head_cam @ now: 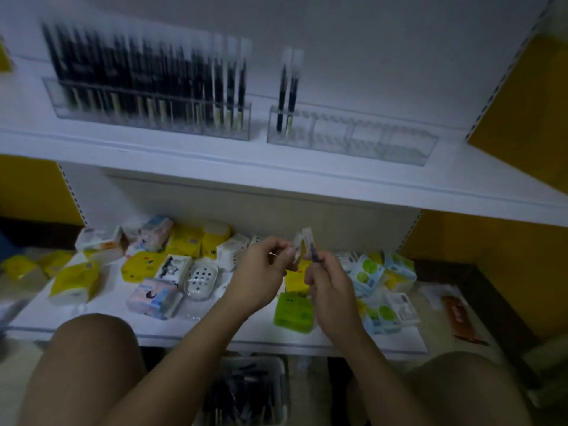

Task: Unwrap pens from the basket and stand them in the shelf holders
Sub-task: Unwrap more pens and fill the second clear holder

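Before the lower shelf (pixel 101 316), a right hand (pixel 329 282) curls round a dark pen (pixel 314 256) by its barrel while the left hand (pixel 261 272) pinches its clear wrapper (pixel 302 241). The pen looks light and stiff, the film probably slippery.

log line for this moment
step: unwrapping | left hand: pinches wrapper | right hand: grips pen | right holder: two pens

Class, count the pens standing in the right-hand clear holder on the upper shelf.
2: one pen at the left end of the right-hand holder, a second pen right of it. Other slots look empty.
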Action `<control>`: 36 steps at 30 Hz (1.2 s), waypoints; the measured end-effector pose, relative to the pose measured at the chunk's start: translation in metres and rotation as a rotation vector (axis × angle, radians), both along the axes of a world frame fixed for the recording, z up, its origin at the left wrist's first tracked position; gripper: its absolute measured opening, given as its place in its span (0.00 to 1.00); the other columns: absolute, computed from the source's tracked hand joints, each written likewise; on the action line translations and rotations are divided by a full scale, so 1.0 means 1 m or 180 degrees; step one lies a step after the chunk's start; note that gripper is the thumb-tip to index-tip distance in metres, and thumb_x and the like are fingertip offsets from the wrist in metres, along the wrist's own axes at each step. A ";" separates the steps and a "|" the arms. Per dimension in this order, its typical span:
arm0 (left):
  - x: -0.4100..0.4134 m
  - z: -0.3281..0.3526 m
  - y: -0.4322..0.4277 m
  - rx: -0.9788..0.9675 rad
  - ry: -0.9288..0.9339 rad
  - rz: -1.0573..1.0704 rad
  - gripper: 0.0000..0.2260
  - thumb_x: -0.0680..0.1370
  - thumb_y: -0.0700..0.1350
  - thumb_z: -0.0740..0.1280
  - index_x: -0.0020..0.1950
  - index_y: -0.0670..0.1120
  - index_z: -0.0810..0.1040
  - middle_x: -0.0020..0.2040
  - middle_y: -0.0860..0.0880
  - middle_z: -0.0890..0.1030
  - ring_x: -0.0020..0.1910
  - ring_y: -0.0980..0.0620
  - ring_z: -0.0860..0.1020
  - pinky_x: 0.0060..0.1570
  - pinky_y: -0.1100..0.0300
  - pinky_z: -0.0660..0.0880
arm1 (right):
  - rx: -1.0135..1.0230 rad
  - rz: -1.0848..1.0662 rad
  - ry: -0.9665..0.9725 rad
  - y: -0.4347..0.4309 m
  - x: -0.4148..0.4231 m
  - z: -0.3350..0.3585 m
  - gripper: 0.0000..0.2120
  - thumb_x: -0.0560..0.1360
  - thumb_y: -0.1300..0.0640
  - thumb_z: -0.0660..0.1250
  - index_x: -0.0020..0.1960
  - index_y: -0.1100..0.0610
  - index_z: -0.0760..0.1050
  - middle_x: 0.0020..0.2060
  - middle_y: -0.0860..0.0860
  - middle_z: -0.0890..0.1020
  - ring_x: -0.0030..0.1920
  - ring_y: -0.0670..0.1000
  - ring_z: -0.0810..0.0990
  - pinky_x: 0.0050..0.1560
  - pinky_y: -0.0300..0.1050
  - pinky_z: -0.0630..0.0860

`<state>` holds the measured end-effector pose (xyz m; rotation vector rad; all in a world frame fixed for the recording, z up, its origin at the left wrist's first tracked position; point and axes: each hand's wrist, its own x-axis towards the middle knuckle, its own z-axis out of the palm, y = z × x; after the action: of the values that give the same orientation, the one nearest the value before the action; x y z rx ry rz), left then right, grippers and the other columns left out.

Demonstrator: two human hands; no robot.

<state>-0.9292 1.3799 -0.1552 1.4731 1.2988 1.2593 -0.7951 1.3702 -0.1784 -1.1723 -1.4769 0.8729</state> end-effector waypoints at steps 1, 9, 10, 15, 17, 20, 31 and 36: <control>-0.002 0.012 -0.004 0.0184 0.0104 -0.0054 0.05 0.80 0.39 0.63 0.51 0.43 0.79 0.39 0.46 0.83 0.41 0.50 0.82 0.45 0.58 0.79 | 0.0185 0.0017 -0.0063 -0.002 -0.003 0.011 0.09 0.80 0.49 0.55 0.45 0.46 0.72 0.28 0.43 0.71 0.29 0.44 0.67 0.32 0.41 0.64; -0.013 0.110 -0.029 0.1016 0.0429 -0.0352 0.07 0.80 0.44 0.63 0.55 0.55 0.73 0.45 0.51 0.81 0.42 0.53 0.82 0.44 0.47 0.79 | 0.0904 0.0116 0.0195 -0.005 -0.012 0.097 0.11 0.79 0.46 0.55 0.48 0.45 0.75 0.34 0.48 0.78 0.33 0.48 0.77 0.37 0.52 0.75; -0.013 0.121 -0.029 0.1090 0.0412 -0.0356 0.06 0.80 0.45 0.63 0.55 0.54 0.73 0.45 0.52 0.81 0.42 0.54 0.82 0.44 0.46 0.79 | 0.1001 0.0064 0.0158 -0.005 -0.011 0.109 0.10 0.80 0.48 0.56 0.48 0.45 0.76 0.37 0.47 0.79 0.37 0.46 0.78 0.40 0.47 0.76; -0.014 0.167 -0.018 0.1412 0.0623 -0.0264 0.11 0.80 0.42 0.64 0.59 0.56 0.71 0.46 0.52 0.79 0.42 0.60 0.82 0.46 0.52 0.81 | 0.1232 -0.0230 -0.0225 0.005 -0.007 0.167 0.06 0.79 0.57 0.63 0.47 0.47 0.76 0.45 0.45 0.81 0.44 0.36 0.77 0.41 0.26 0.71; -0.015 0.179 -0.015 0.1526 0.0748 -0.0193 0.16 0.79 0.41 0.64 0.62 0.58 0.71 0.47 0.53 0.79 0.42 0.61 0.81 0.46 0.56 0.81 | 0.1244 -0.0069 -0.0246 0.009 -0.007 0.183 0.06 0.78 0.57 0.66 0.45 0.45 0.75 0.41 0.42 0.81 0.42 0.36 0.78 0.42 0.28 0.74; -0.020 0.194 -0.007 0.1651 0.0873 -0.0116 0.14 0.79 0.41 0.65 0.60 0.58 0.74 0.46 0.55 0.80 0.42 0.61 0.80 0.45 0.58 0.81 | 0.1233 -0.0001 -0.0237 0.015 -0.007 0.199 0.08 0.75 0.55 0.70 0.51 0.47 0.74 0.40 0.45 0.81 0.42 0.41 0.81 0.44 0.38 0.80; -0.044 0.232 0.050 0.2000 0.1058 0.0571 0.11 0.77 0.43 0.68 0.55 0.57 0.73 0.45 0.58 0.79 0.42 0.64 0.78 0.35 0.74 0.75 | 0.1602 -0.0342 -0.0504 0.074 -0.014 0.245 0.19 0.74 0.58 0.71 0.62 0.47 0.70 0.47 0.44 0.77 0.37 0.46 0.83 0.42 0.40 0.82; -0.044 0.235 0.086 0.2138 0.0858 0.0818 0.11 0.77 0.42 0.68 0.53 0.57 0.73 0.46 0.56 0.80 0.44 0.62 0.79 0.40 0.73 0.74 | 0.1708 -0.0299 -0.0527 0.111 -0.029 0.254 0.19 0.75 0.61 0.70 0.62 0.49 0.70 0.49 0.46 0.77 0.38 0.43 0.82 0.36 0.29 0.76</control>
<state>-0.9732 1.4661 0.0793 2.0411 1.3332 1.8353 -0.8240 1.4810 0.0760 -0.9118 -1.6409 0.2851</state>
